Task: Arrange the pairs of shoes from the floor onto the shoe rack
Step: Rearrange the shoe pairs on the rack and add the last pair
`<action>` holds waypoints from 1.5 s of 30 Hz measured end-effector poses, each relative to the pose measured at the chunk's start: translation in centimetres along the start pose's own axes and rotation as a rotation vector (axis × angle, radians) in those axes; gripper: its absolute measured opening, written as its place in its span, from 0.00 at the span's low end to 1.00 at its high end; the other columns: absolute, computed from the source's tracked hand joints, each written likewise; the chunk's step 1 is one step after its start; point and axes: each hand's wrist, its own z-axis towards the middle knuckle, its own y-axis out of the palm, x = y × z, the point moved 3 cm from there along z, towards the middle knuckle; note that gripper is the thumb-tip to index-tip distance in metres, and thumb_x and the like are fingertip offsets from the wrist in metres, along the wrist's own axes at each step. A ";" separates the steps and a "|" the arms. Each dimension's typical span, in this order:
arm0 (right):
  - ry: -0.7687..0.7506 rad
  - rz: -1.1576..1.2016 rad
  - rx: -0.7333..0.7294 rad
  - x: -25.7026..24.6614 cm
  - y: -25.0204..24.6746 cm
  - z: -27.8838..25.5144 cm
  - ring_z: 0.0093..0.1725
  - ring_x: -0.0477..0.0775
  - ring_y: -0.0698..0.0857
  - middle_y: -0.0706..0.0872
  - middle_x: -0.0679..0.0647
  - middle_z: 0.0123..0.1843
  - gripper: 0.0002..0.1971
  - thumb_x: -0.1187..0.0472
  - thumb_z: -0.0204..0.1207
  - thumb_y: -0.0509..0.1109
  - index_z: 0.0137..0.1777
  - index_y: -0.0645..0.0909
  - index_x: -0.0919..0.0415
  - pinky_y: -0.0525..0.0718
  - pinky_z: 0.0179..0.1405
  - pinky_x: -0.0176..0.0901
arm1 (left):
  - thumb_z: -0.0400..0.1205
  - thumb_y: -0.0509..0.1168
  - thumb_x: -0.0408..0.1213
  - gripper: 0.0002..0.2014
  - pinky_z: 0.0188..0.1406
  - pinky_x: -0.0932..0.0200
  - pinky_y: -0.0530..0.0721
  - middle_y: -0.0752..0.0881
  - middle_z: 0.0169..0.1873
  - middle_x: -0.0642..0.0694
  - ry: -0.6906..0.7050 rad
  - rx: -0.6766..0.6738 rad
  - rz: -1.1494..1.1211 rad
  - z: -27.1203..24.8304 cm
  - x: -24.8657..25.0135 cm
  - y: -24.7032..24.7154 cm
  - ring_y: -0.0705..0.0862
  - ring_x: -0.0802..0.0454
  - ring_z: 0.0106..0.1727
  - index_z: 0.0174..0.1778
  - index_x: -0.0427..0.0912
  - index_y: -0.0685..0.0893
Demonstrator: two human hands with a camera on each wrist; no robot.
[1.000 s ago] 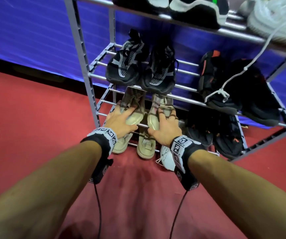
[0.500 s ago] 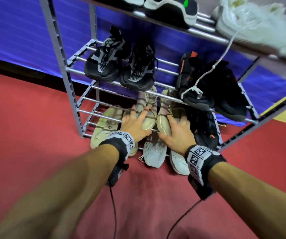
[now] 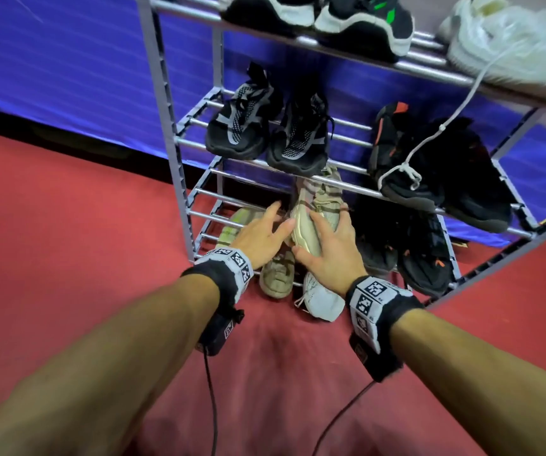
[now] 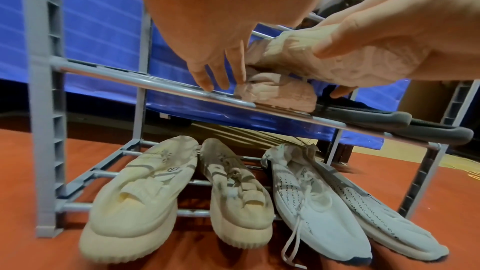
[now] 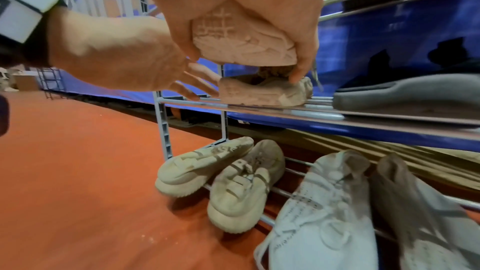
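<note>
Shoes on the bottom tier: cream pair (image 4: pixel 161 202) and white knit pair (image 4: pixel 335 206) sit toe-out on the lowest rails, toes hanging over the red floor (image 3: pixel 51 241). Cream ones have chunky ribbed foam soles, the white ones are thin stretchy knit with loose laces. Look placed to me, if a bit sloppy.

Right hand (image 3: pixel 327 251): grip is clamped over the heel of one beige shoe (image 3: pixel 311 222), thumb on one side and fingers on the other. It's tilted up and leaning on its mate, not flat on the rails yet.

Left hand (image 3: pixel 258 235): grip is released, fingers spread, tips touching or just beside the second beige shoe (image 4: pixel 278 91), which sits flat on the third-tier rail.

Beige pair, texture: soft knit upper with faint stripes, lumpy sculpted rubbery sole. Should squash a little under the fingers.

Same tier, right side: dark shoes (image 3: pixel 422 255) with small orange marks, grey rubber soles.

Tier above: two black mesh pairs, one with a white lace dangling onto it from higher up.

Top tier: black pair with white soles, plus white shoes, partly cut off.

Shoe rack (image 3: pixel 166 126): grey plastic uprights, shiny round metal rails, so soles can slip between bars.

Progress guess: nearly done, no loose shoes visible on the floor; what's left is levelling this beige one beside its partner.
</note>
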 end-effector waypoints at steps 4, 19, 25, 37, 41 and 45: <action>-0.095 -0.038 -0.026 -1.9 0.9 -0.2 0.85 0.68 0.47 0.40 0.67 0.85 0.40 0.43 0.74 0.72 0.83 0.60 0.50 0.60 0.81 0.59 | 0.83 0.52 0.66 0.30 0.73 0.48 0.73 0.82 0.66 0.53 0.027 -0.018 -0.180 -0.5 -0.6 -0.9 0.79 0.52 0.68 0.78 0.55 0.71; -0.062 -0.019 -0.187 -1.9 1.3 0.3 0.86 0.58 0.49 0.49 0.60 0.87 0.46 0.27 0.73 0.62 0.85 0.54 0.49 0.54 0.83 0.59 | 0.89 0.56 0.40 0.12 0.14 0.59 0.81 0.88 0.44 0.39 -0.273 0.070 -0.560 0.0 -2.3 -3.6 0.86 0.43 0.31 0.63 0.43 0.80; 0.021 -0.170 -0.195 0.5 1.7 1.0 0.85 0.61 0.52 0.53 0.61 0.85 0.38 0.33 0.79 0.61 0.84 0.59 0.50 0.59 0.79 0.60 | 0.88 0.53 0.39 0.11 0.13 0.60 0.75 0.80 0.40 0.38 -0.337 0.167 -0.347 0.6 -4.9 -5.8 0.78 0.46 0.26 0.61 0.41 0.77; -0.002 -0.246 -0.134 1.0 2.0 2.1 0.75 0.62 0.62 0.70 0.60 0.72 0.24 0.44 0.82 0.64 0.78 0.72 0.43 0.66 0.75 0.53 | 0.63 0.71 0.74 0.63 0.79 0.40 0.61 0.49 0.83 0.39 -0.371 0.159 0.148 -2.8 -3.8 -3.1 0.52 0.37 0.84 0.86 0.50 0.45; -0.022 -0.289 -0.131 1.3 2.6 2.1 0.75 0.63 0.62 0.69 0.61 0.74 0.22 0.44 0.84 0.60 0.77 0.73 0.42 0.65 0.76 0.54 | 0.65 0.74 0.69 0.64 0.83 0.42 0.51 0.38 0.84 0.39 -0.332 0.123 0.232 -3.6 -3.3 -1.7 0.42 0.38 0.84 0.86 0.51 0.39; -0.026 -0.273 -0.123 1.7 2.5 1.8 0.78 0.61 0.60 0.67 0.59 0.79 0.21 0.45 0.85 0.60 0.77 0.74 0.41 0.66 0.76 0.57 | 0.72 0.73 0.55 0.53 0.83 0.42 0.50 0.37 0.84 0.38 -0.301 0.123 0.201 -3.1 -3.3 -2.0 0.40 0.38 0.84 0.86 0.52 0.47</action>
